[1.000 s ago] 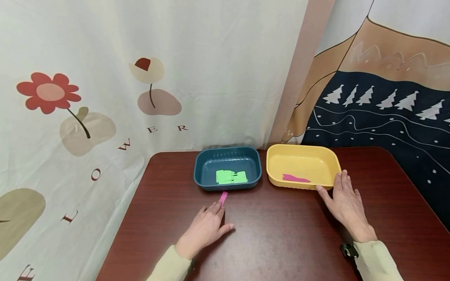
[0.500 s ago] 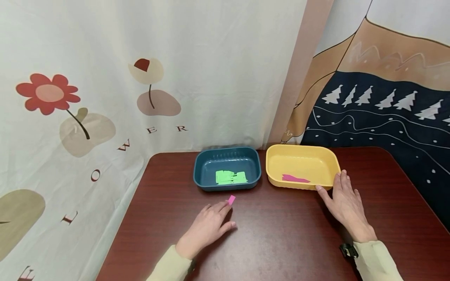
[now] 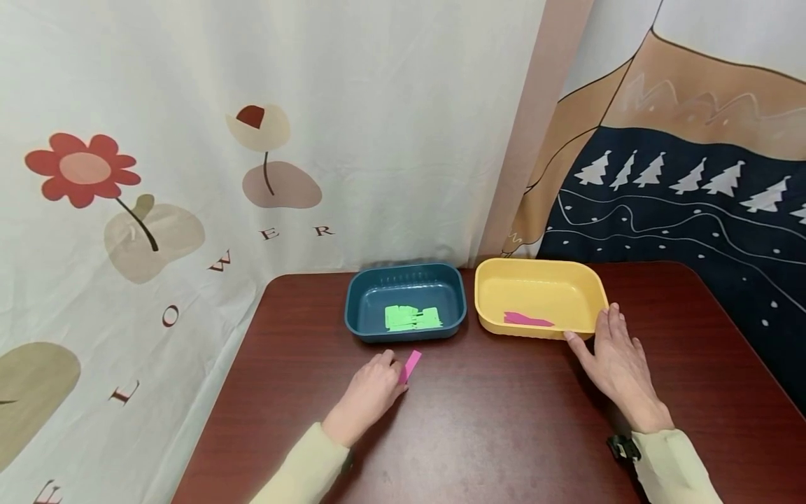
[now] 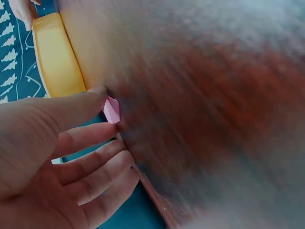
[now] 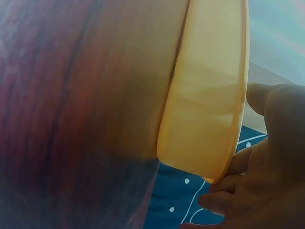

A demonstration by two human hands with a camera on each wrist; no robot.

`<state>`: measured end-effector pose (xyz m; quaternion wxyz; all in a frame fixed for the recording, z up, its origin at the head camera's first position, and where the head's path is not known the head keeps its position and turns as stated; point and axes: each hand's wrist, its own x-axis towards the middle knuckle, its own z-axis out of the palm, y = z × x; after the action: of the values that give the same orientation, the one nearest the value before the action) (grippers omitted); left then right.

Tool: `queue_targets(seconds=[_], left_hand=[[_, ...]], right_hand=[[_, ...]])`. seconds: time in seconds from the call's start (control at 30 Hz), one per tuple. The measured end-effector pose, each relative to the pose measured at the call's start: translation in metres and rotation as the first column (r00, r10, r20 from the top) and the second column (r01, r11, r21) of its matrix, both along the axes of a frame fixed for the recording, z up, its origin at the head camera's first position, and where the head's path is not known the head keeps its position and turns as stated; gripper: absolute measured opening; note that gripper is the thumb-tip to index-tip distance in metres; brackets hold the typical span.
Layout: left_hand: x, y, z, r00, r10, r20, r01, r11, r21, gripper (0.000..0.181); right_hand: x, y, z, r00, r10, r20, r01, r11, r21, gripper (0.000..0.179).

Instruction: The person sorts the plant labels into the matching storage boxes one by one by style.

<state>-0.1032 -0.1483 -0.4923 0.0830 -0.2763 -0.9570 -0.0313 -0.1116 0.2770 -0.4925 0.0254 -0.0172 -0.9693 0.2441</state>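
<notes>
My left hand [image 3: 368, 388] is low over the table in front of the blue tray, its thumb and index finger pinching a narrow pink paper strip [image 3: 412, 364]. In the left wrist view the folded-looking pink piece [image 4: 112, 110] shows between the thumb and index fingertips, the other fingers spread below. My right hand [image 3: 623, 367] rests against the near right corner of the yellow tray [image 3: 541, 334], thumb at the front rim and straight fingers along the right side. In the right wrist view the thumb [image 5: 257, 98] touches the rim.
Light green paper pieces [image 3: 412, 318] lie in the blue tray [image 3: 409, 337], left of the yellow one. Inside the yellow tray is a pink paper piece [image 3: 527, 320]. Both trays stand near the back edge of the dark brown table [image 3: 491, 434], before a printed curtain [image 3: 390, 140].
The left fingers, earlier stretched over the pink strip as it slid right and slightly nearer, have drawn in and now pinch it, showing more of its length. My right hand stays at the yellow tray.
</notes>
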Motion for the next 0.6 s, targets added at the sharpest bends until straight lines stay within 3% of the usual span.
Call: queue_targets(seconds=[0.17, 0.3, 0.6], left_hand=[[-0.0009, 0.0005, 0.0024, 0.999, -0.026, 0.047, 0.024, 0.999, 0.034, 0.024], [-0.0024, 0.0009, 0.0011, 0.998, -0.052, 0.035, 0.050, 0.998, 0.043, 0.020], [-0.0081, 0.0033, 0.0067, 0.994, -0.040, 0.105, 0.040, 0.999, 0.002, 0.011]], right_hand=[[-0.0006, -0.0006, 0.0011, 1.000, 0.001, 0.001, -0.001, 1.000, 0.000, 0.099], [-0.0013, -0.0006, 0.0009, 1.000, -0.001, -0.001, 0.001, 1.000, 0.003, 0.099], [-0.0008, -0.0002, 0.0015, 1.000, 0.002, 0.003, -0.002, 1.000, -0.005, 0.099]])
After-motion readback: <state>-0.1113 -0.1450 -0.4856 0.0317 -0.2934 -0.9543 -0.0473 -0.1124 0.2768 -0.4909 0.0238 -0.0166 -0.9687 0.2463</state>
